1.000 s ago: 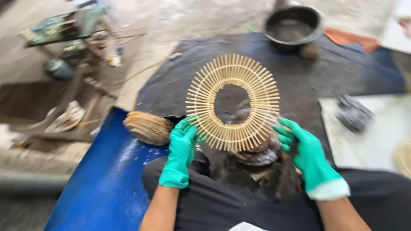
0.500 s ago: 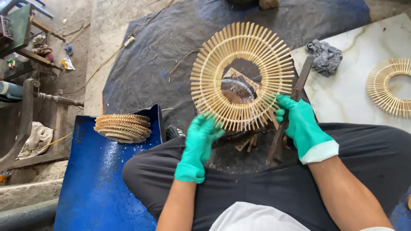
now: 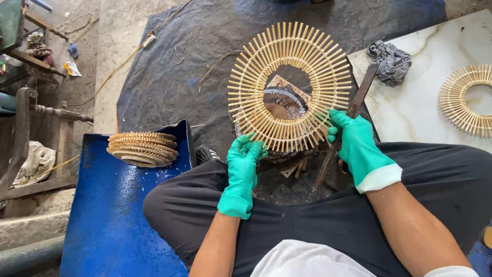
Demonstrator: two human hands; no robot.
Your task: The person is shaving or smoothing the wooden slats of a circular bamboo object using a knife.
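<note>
Two teal-green rubber gloves, snug and slightly glossy. Left hand [image 3: 245,159] gloved to just past the wrist, cuff ending in a plain green edge with a few creases along the back. Right hand [image 3: 359,146] gloved the same way, but with the cuff folded back into a broad white band around the wrist. Forearms bare above both cuffs. Short white sleeve hem just showing at the right elbow, in the lower corner. White shirt front at the bottom edge, smooth and unmarked. Loose black trousers over both knees, matte cloth, softly wrinkled at the thighs.
</note>
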